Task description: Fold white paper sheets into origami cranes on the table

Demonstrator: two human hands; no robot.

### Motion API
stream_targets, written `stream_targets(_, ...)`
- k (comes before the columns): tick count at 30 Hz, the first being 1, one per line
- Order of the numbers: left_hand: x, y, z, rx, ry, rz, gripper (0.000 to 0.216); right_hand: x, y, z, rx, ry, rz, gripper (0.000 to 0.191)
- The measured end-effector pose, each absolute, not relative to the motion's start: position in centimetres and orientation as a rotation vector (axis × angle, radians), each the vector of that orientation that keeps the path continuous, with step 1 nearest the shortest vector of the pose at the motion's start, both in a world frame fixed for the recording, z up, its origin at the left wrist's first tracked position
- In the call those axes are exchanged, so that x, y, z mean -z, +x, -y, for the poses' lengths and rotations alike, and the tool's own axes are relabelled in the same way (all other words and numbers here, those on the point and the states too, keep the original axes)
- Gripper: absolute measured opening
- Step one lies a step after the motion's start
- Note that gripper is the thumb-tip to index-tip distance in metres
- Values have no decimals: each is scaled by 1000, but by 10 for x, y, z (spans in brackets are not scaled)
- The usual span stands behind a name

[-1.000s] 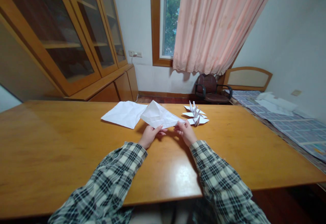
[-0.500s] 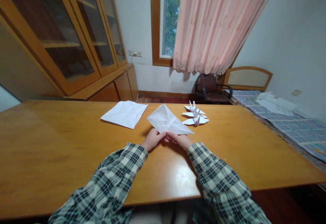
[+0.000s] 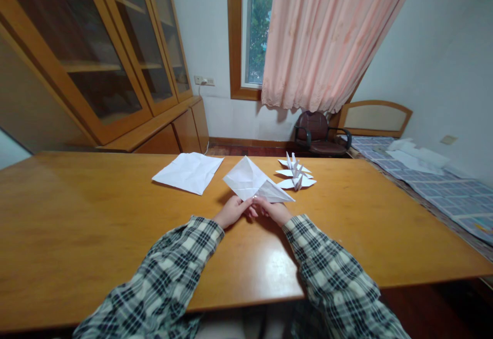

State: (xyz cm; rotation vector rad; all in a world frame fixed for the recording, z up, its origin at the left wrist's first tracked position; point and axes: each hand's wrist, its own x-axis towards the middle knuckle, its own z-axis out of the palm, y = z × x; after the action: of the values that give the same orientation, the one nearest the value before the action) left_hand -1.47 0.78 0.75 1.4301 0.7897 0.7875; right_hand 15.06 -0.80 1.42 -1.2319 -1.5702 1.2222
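A folded sheet of white paper (image 3: 246, 177), creased into a kite-like shape with a long point to the right, is held just above the table. My left hand (image 3: 233, 210) pinches its near edge, thumb on top. Close beside it, my right hand (image 3: 271, 209) grips the same edge, with its fingers partly hidden beneath. Right of the paper stand several folded white paper cranes (image 3: 296, 174) in a row. To the left lies a stack or sheet of creased white paper (image 3: 188, 173), flat on the wood.
The wooden table (image 3: 115, 246) spreads under both arms. Behind it are a glass-door cabinet (image 3: 154, 108), a brown armchair (image 3: 318, 133) and a pink curtain (image 3: 323, 36). A bed (image 3: 423, 180) with a checked cover runs along the right.
The paper has tilted slightly, and its lower right flap now looks more lifted and shaded. My right thumb has shifted a little left along the near edge.
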Motion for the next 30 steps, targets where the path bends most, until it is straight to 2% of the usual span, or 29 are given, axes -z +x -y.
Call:
stream_targets(7,-9,-14,-6,-797,1576,-913,55,-11,151,6,-1189,-1289,1516,52)
stream_targets(20,-13,-18,-4,-780,1696,-1014,62,-13,150,4,-1357,-1239,1327,58)
stream_targets(30,-15,-17,-4,-821,1682,-1007,61,-15,153,3,-1261,-1273,1289,58)
